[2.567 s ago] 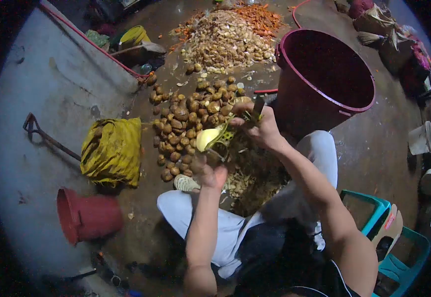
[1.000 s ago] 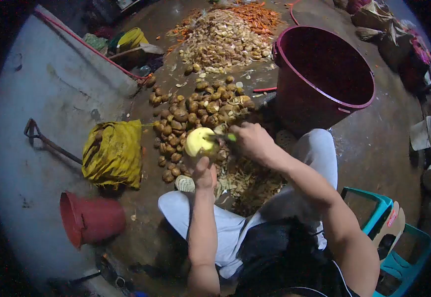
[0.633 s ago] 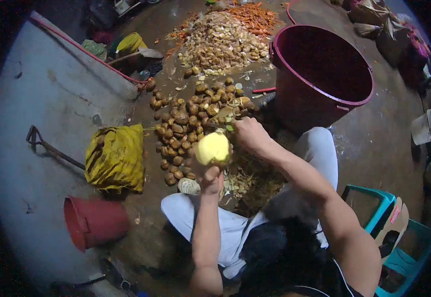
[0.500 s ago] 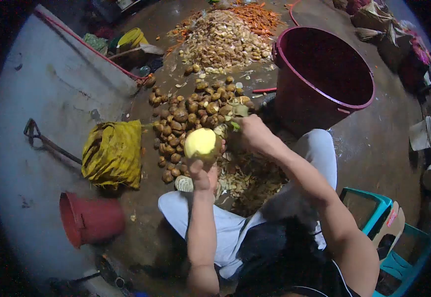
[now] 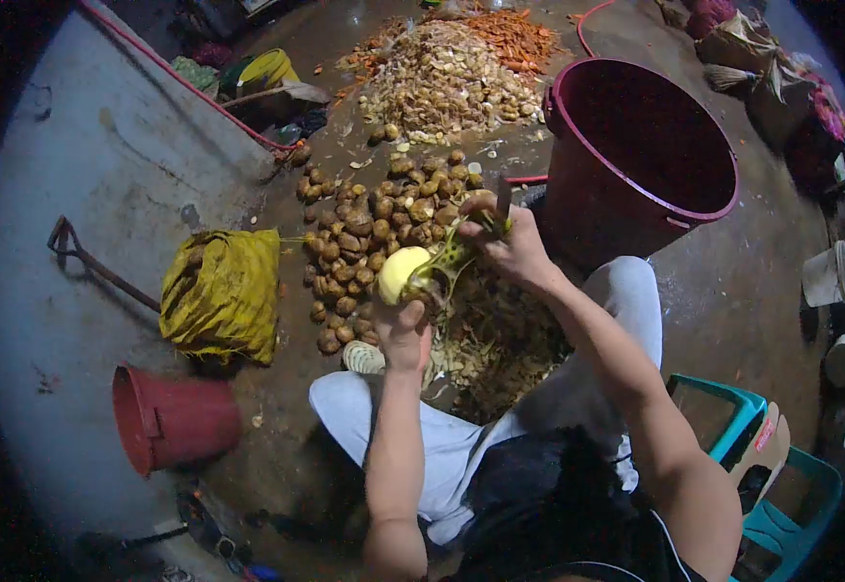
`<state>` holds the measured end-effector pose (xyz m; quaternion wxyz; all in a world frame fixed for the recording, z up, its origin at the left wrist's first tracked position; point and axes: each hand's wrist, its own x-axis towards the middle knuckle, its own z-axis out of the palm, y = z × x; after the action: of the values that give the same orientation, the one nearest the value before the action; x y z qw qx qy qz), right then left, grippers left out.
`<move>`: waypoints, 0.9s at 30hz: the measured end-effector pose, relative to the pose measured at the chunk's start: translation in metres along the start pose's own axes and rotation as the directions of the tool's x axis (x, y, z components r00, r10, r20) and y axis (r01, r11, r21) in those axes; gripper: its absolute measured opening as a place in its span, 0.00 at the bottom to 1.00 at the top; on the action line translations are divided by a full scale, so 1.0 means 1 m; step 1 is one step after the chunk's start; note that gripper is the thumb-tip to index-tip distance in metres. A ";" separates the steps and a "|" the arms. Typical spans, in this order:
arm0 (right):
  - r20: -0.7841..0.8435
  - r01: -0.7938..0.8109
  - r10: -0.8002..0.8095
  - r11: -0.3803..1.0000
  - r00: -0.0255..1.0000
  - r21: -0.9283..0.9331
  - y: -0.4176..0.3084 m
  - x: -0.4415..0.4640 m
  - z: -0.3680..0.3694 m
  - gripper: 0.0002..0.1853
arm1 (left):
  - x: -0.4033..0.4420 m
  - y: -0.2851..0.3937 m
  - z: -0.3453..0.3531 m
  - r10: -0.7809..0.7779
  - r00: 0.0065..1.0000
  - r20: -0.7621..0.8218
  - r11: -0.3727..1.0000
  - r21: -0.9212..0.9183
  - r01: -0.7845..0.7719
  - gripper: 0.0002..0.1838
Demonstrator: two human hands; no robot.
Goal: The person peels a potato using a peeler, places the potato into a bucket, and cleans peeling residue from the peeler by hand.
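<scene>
My left hand [image 5: 405, 328] is closed round the underside of a partly peeled, pale yellow round vegetable [image 5: 403, 274]. Just up and to the right, my right hand [image 5: 508, 239] grips a knife [image 5: 504, 197] by its green handle, the dark blade pointing up. A strip of green-brown peel [image 5: 453, 257] stretches between the vegetable and my right hand. Behind my hands lies a pile of unpeeled brown round vegetables [image 5: 354, 233]. Peelings [image 5: 500, 339] are heaped on the floor between my legs, below the right hand.
A large maroon tub [image 5: 587, 194] stands at the right, beyond my knee. At the left are a yellow sack [image 5: 219, 296], a red bucket [image 5: 185, 422] and a long handle [image 5: 102, 272]. Pale scraps [image 5: 442, 82] and orange scraps [image 5: 514, 39] are heaped farther back. A teal stool [image 5: 791, 514] is at lower right.
My right hand has moved right and slightly up from the vegetable, turning the knife upright, and a long strip of peel now stretches to it. The left hand still holds the vegetable, now tilted.
</scene>
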<state>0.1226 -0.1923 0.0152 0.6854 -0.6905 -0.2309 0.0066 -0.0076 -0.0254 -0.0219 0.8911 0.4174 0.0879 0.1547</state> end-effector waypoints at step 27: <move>0.061 0.492 -0.498 0.817 0.865 -0.301 -0.013 0.000 -0.012 0.12 | -0.001 -0.008 -0.004 -0.018 0.997 0.069 0.981 -0.193 0.031 0.41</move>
<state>0.1227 -0.2041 0.0287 0.5503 -0.7045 -0.3934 -0.2144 -0.0086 -0.0273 -0.0306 0.9319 0.3324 0.0474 0.1374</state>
